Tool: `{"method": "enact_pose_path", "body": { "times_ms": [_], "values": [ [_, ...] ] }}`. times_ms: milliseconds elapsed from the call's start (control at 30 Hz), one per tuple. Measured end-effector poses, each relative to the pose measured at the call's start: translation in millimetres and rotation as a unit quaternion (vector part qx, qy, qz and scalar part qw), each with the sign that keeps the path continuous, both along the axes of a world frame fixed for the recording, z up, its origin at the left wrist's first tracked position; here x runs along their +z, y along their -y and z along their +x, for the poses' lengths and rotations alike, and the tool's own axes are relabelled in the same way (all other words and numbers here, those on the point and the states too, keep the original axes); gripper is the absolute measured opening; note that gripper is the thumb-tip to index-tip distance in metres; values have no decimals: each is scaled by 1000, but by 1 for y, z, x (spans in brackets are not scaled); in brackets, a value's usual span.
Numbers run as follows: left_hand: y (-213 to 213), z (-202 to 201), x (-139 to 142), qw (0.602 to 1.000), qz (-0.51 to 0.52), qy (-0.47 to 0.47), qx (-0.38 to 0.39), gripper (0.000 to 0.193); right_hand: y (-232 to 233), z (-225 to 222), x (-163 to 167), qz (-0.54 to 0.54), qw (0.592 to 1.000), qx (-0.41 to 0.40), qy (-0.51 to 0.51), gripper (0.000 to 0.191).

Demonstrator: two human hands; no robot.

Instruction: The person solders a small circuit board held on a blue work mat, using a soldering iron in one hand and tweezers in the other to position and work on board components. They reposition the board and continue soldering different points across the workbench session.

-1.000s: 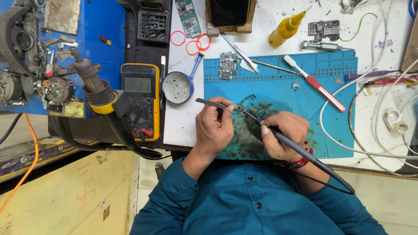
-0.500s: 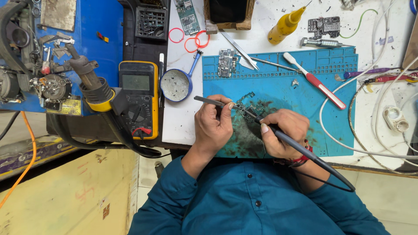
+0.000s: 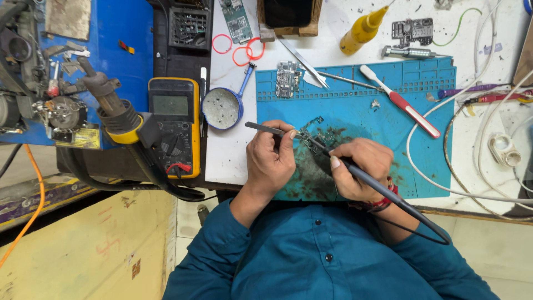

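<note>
My left hand [image 3: 271, 161] pinches metal tweezers [image 3: 265, 129] whose tips reach a small circuit board [image 3: 317, 136] on the blue work mat [image 3: 388, 139]. My right hand [image 3: 358, 169] grips a dark soldering iron [image 3: 383, 191] like a pen, its tip touching the same board. The iron's cable runs back over my right forearm. Both hands rest on the stained near part of the mat, close together.
A yellow multimeter [image 3: 173, 125] lies left, beside a blue round dish [image 3: 221, 108]. A hot-air nozzle [image 3: 111, 103] juts in at the left. On the mat: another board [image 3: 287, 79], a red-and-white toothbrush [image 3: 402, 103]. A yellow bottle [image 3: 361, 28] and white cables [image 3: 444, 111] lie beyond.
Both hands hold almost the same pose over the small board; only the view has shifted slightly.
</note>
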State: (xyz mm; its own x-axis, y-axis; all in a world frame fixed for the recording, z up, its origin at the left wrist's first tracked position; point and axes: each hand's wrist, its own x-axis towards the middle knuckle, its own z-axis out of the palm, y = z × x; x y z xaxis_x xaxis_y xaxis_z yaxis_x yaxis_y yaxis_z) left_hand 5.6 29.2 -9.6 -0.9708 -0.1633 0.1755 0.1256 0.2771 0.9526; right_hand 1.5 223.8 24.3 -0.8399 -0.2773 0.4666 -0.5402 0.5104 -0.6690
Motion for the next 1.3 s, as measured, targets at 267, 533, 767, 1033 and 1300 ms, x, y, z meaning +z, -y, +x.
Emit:
{"method": "enact_pose_path", "body": {
  "times_ms": [267, 533, 767, 1033, 1300],
  "values": [
    [0, -3, -2, 1000, 6, 3, 0, 8, -1, 0, -3, -3, 1000, -17, 5, 5],
    [0, -3, -2, 1000, 9, -9, -1, 8, -2, 0, -4, -2, 1000, 0, -6, 4],
    [-1, -3, -3, 1000, 13, -17, 1, 8, -2, 1, -4, -11, 1000, -7, -2, 5],
    [-1, -3, 0, 1000, 11, -3, -1, 8, -3, 0, -3, 4, 1000, -3, -17, 5],
    [-1, -2, -2, 1000, 8, 0, 0, 8, -2, 1, -5, 1, 1000, -17, -3, 4]
  ]
}}
